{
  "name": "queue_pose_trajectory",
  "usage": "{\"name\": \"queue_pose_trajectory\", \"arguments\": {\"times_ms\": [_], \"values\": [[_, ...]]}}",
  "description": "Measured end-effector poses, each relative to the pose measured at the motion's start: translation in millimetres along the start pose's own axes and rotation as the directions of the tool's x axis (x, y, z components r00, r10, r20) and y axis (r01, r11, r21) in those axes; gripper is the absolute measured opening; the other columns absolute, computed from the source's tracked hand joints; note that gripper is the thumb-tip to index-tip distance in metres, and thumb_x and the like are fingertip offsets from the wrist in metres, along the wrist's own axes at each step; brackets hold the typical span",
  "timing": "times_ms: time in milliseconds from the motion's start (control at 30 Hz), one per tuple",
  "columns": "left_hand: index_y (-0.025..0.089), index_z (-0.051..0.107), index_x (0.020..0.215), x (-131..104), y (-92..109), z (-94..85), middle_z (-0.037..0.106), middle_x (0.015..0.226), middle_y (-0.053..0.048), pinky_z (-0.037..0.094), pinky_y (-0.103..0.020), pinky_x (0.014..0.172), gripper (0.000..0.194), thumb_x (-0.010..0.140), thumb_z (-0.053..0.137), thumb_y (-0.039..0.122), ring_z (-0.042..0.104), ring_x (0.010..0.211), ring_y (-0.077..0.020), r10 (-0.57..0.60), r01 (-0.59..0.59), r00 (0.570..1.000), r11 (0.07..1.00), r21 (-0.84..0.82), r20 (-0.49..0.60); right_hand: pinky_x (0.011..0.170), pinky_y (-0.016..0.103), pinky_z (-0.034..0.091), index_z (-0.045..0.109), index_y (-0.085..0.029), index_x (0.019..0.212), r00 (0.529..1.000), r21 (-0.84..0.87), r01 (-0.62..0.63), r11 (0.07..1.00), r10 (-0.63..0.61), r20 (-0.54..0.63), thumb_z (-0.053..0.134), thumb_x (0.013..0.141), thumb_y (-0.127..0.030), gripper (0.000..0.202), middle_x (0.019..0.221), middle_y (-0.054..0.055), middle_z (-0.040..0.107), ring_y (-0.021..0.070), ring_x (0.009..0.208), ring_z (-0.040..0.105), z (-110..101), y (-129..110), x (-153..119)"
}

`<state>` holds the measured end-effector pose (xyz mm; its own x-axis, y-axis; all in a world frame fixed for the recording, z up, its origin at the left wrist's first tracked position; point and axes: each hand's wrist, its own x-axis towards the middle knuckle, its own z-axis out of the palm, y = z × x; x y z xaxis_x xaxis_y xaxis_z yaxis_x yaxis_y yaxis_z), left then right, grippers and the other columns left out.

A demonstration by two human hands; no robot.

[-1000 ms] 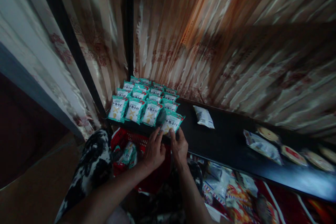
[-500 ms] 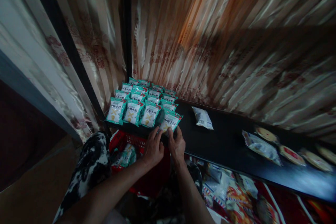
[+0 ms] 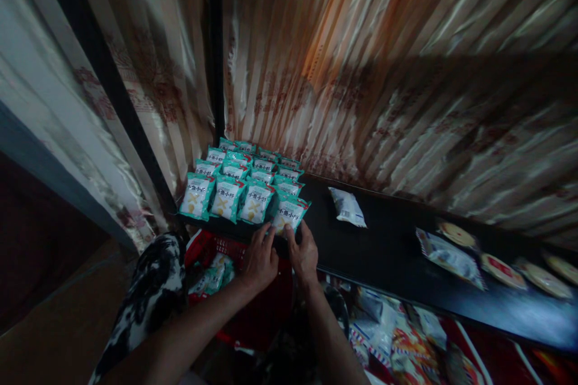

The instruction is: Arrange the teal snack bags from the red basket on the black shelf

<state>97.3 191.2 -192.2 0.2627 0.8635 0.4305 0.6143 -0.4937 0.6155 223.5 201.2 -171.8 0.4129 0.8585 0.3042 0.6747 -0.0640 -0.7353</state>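
Several teal and white snack packets lean in rows at the left end of the black shelf. At the front right of these rows is one packet, tilted slightly, its lower edge between my hands. My left hand touches its lower left corner with the fingertips. On its lower right part rests the thumb of my right hand, the fingers curled round that side. A red basket below the shelf edge holds more teal packets.
A white packet lies alone mid-shelf. Farther right are a flat blue and white packet and several round packaged items. Mixed snack bags sit below the shelf. Pleated curtains and a dark post stand behind.
The view has shifted slightly, so the shelf sits a little lower in the picture. My hands remain at the same front packet, with little visible movement against it.
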Motion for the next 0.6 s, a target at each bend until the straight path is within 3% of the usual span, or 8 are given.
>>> {"name": "queue_pose_trajectory", "arguments": {"times_ms": [133,367,600], "values": [[0.013,0.039,0.131,1.3,-1.0,-0.4,0.043,0.135,-0.014,0.039,-0.047,0.104,0.055,0.077,0.041,0.006,0.04,0.126,-0.0248,0.012,-0.012,1.0,1.0,-0.001,0.006,0.089,0.041,0.043,0.053,-0.005,0.121,1.0,-0.025,0.017,1.0,-0.017,-0.021,0.034,0.082,-0.064,0.073,0.111,0.021,0.061,0.0293,0.104,0.056,1.6,-0.1,1.5],[0.016,0.039,0.132,5.3,0.7,-3.3,0.045,0.133,-0.013,0.04,-0.047,0.103,0.057,0.076,0.042,0.006,0.043,0.123,-0.0252,-0.007,0.007,1.0,1.0,-0.008,0.022,0.085,0.041,0.044,0.054,-0.012,0.121,0.997,-0.056,0.02,0.998,-0.024,-0.075,0.035,0.084,-0.059,0.063,0.108,0.017,0.061,0.0278,0.101,0.057,7.6,0.7,1.0],[0.015,0.036,0.134,4.7,-1.5,-4.4,0.04,0.14,-0.013,0.036,-0.049,0.105,0.057,0.078,0.039,0.006,0.037,0.128,-0.026,0.032,-0.032,0.999,0.998,0.051,-0.001,0.089,0.042,0.043,0.054,-0.011,0.12,0.996,-0.027,0.068,0.997,-0.07,-0.052,0.037,0.083,-0.061,0.065,0.108,0.018,0.063,0.0277,0.102,0.057,10.3,8.4,1.7]]}}
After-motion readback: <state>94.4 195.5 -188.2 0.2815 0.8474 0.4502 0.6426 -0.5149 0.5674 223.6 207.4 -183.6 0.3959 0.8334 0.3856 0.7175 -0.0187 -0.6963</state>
